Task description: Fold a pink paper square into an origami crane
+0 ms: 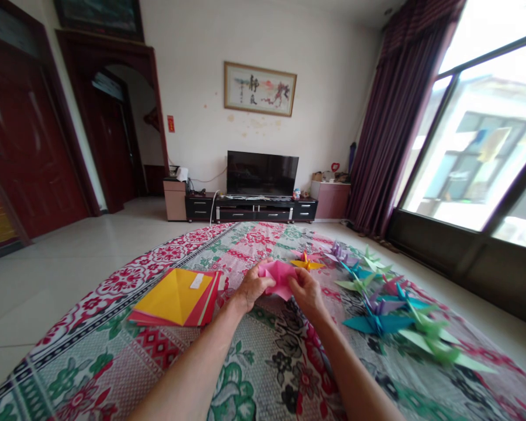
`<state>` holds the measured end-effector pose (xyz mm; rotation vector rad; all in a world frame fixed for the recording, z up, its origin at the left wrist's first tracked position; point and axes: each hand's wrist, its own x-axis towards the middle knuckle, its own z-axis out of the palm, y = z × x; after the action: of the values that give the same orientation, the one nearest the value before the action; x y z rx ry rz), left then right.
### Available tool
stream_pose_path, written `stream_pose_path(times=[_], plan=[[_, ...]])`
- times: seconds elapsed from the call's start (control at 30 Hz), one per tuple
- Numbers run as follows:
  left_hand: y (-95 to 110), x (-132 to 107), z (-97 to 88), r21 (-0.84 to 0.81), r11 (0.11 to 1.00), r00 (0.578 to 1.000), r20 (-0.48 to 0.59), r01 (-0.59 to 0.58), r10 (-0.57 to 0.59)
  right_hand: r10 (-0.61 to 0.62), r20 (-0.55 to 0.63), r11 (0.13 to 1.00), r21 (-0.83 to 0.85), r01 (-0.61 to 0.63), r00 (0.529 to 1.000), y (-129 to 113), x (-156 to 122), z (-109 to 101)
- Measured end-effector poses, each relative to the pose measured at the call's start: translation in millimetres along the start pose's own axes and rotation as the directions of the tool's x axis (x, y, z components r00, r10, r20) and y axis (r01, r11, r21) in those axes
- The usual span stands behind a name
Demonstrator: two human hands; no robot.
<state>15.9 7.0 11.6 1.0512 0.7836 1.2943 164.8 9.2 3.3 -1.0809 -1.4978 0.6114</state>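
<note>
A pink sheet of origami paper (281,279), partly folded with creases showing, is held up over the patterned cloth between my two hands. My left hand (255,286) pinches its left edge, the thumb lying on the near face. On the opposite side, my right hand (307,289) grips the right edge between thumb and fingers. The fingers behind the paper are partly hidden. To the left lies a stack of coloured paper (175,295), a yellow sheet on top with a small white label. Several folded paper cranes (379,318) in blue, green, purple and pink sit to the right.
A yellow-orange paper crane (307,262) sits just beyond my right hand. The floral tablecloth (241,374) covers the round surface under everything. Farther off stand a television (263,174) on a low black cabinet (234,211), a purple curtain (372,146) and a window at right.
</note>
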Motion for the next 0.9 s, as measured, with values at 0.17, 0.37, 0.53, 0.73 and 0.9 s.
stream_pose_path(times=[0.17,0.37,0.53,0.73,0.9], plan=[[10,-2,-3.5,-0.022,0.999,0.998,0.046,0.038,-0.037,-0.048,0.083,0.997,-0.056,0.053,0.995,4,-2,1],[13,0,-6.5,0.041,0.998,0.998,0.021,0.057,-0.058,0.034,0.136,0.994,0.101,-0.048,0.99,-1,0,-4],[19,-1,-8.1,0.136,0.989,0.998,-0.021,0.062,-0.06,0.099,0.172,0.974,0.186,-0.131,0.98,-9,2,-11],[23,-3,-11.8,0.296,0.954,0.997,0.067,-0.042,0.023,0.146,0.323,0.952,0.212,-0.222,0.935,-21,-2,-14],[21,-6,-11.0,0.374,0.926,0.972,0.232,-0.054,-0.037,0.16,0.381,0.953,0.182,-0.244,0.911,-23,-4,-15]])
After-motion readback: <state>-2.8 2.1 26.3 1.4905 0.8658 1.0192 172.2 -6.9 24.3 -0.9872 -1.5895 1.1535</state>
